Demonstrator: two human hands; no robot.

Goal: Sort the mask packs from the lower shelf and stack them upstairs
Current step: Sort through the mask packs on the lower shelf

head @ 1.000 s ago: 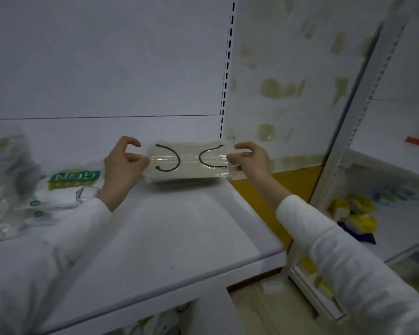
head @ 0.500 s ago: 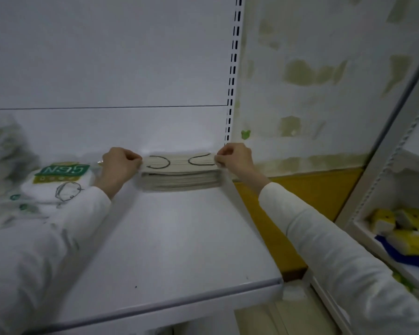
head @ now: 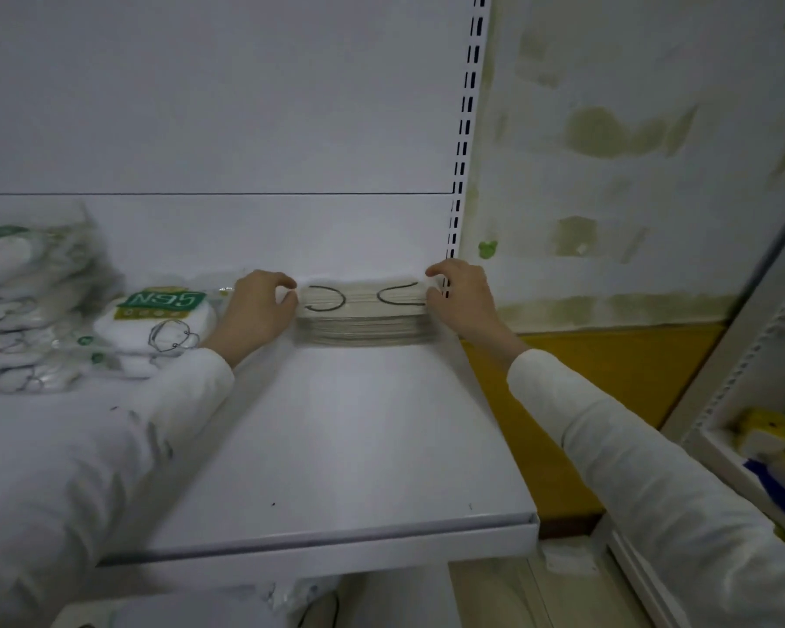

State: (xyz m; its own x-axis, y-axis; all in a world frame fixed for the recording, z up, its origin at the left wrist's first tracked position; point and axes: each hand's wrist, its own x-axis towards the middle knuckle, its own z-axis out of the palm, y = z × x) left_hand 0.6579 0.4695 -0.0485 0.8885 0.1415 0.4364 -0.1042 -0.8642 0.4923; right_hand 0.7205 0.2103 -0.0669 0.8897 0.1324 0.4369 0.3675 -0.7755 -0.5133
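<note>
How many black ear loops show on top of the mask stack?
2: the left ear loop by the left hand, the right ear loop by the right hand, both atop the mask stack. Any lower down may be hidden.

Dim, flat, bluish light with soft shadows; the left packs (head: 32, 305) blur, and straight lines bow at the edges.

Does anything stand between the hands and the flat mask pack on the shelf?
Nothing visible does. The left hand and right hand pinch the mask pack at its two ends; the N95 packs lie off to the left.
</note>
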